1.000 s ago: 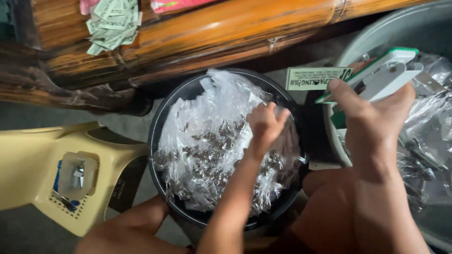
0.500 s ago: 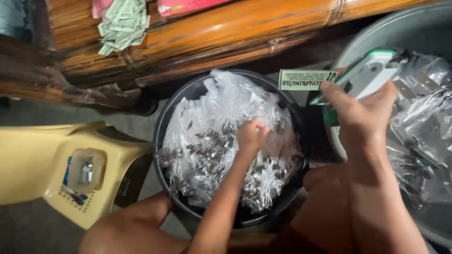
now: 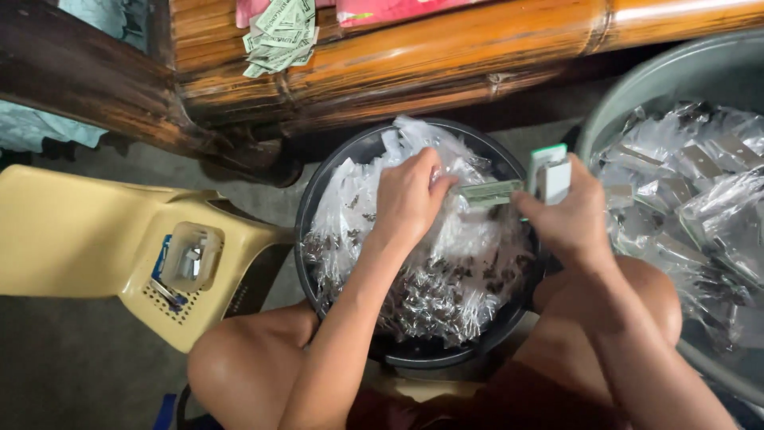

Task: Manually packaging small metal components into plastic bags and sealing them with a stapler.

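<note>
- The left hand hovers over the round black basin, fingers bent and pinched on the left end of a small green-printed paper strip.
- The right hand is curled around a white and green handheld stapler, which stands just right of the strip's right end.
- The strip lies level between the two hands, above the far middle of the basin.
- The basin sits on the floor between the person's bare knees and is heaped with small clear plastic packets of dark bits.
- To the right, a large grey tub holds more clear packets with labels on top.
- At left, a pale yellow plastic chair lies tipped over.
- On the far side runs a brown bamboo bench with a bunch of green-printed paper slips on it.
</note>
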